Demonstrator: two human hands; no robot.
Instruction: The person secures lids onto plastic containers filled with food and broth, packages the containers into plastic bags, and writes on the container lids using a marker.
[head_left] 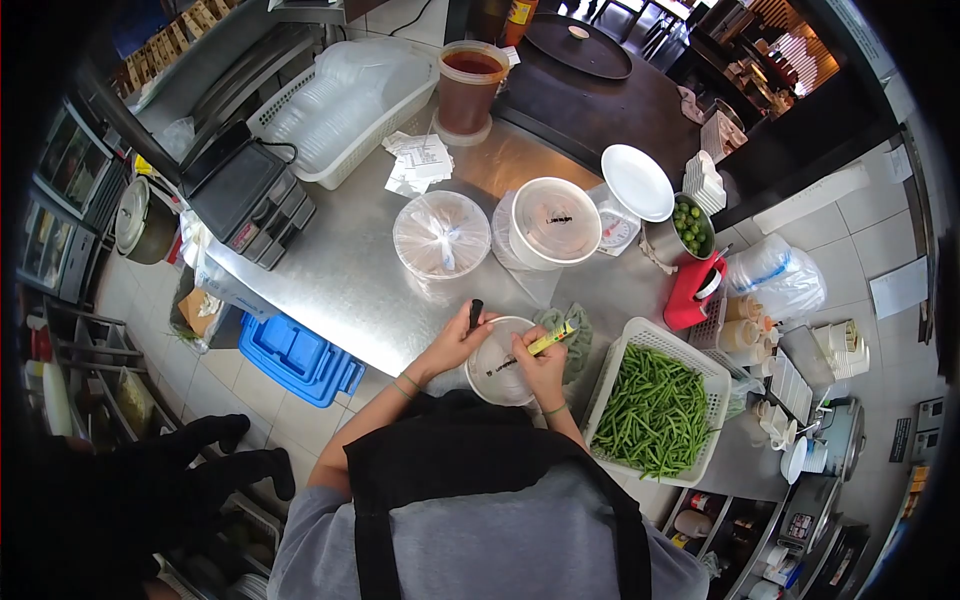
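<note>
A round tub with a translucent lid (487,382) sits on the steel counter right before me, with dark handwriting on the lid. My right hand (541,372) grips a yellow marker (552,338), its writing end down at the lid. In my left hand (453,343) a black marker cap (476,312) sticks up between closed fingers; that hand rests by the lid's left rim. A crumpled green cloth (577,345) lies just right of the tub. Farther back stand a larger white tub (556,222) with a lettered lid and a round container wrapped in knotted plastic (441,236).
To the right stand a basket of green beans (655,405), a red holder (695,292) and a pot of limes (690,226). Behind are a scale (617,232), paper slips (418,162), a brown sauce bucket (468,95) and a crate of plastic lids (345,105). Another person's legs (215,455) show at left.
</note>
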